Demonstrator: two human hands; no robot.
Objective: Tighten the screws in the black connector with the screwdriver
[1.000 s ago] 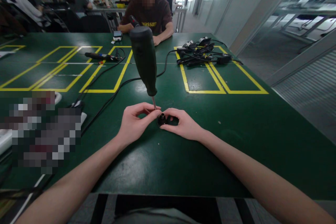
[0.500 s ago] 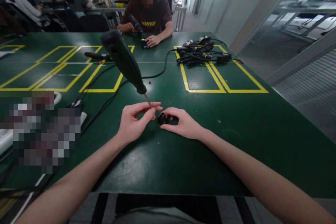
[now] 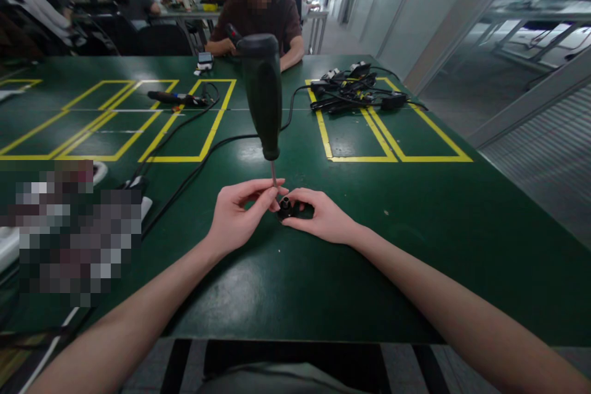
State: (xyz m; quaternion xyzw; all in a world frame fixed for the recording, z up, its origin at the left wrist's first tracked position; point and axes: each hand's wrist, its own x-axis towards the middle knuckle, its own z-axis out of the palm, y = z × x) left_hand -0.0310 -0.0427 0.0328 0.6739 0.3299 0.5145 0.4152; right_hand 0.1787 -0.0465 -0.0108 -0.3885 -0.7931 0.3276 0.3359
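Note:
My left hand (image 3: 242, 212) pinches the thin metal shaft of a screwdriver (image 3: 263, 95) between thumb and fingertips. Its thick dark handle points up, nearly upright, and the shaft runs down beside a small round black part (image 3: 285, 207). That part rests on the green table, with a short cylindrical post standing in its middle. My right hand (image 3: 323, 217) curls round the part from the right and grips it with thumb and fingers. The tip of the screwdriver is hidden behind my left fingers.
A tangle of black cables and adapters (image 3: 355, 91) lies at the back right. Behind a black cord (image 3: 184, 178), a dark-handled tool (image 3: 170, 98) lies within yellow tape lines. Across the table (image 3: 397, 283) sits a co-worker (image 3: 258, 21) by a small device (image 3: 204, 61). Blurred-out items (image 3: 78, 240) lie at left.
The screwdriver's handle has swung right from a leftward lean to nearly upright. Both my hands stay almost in place. A small device across the table now shows farther left, apart from the co-worker's hand.

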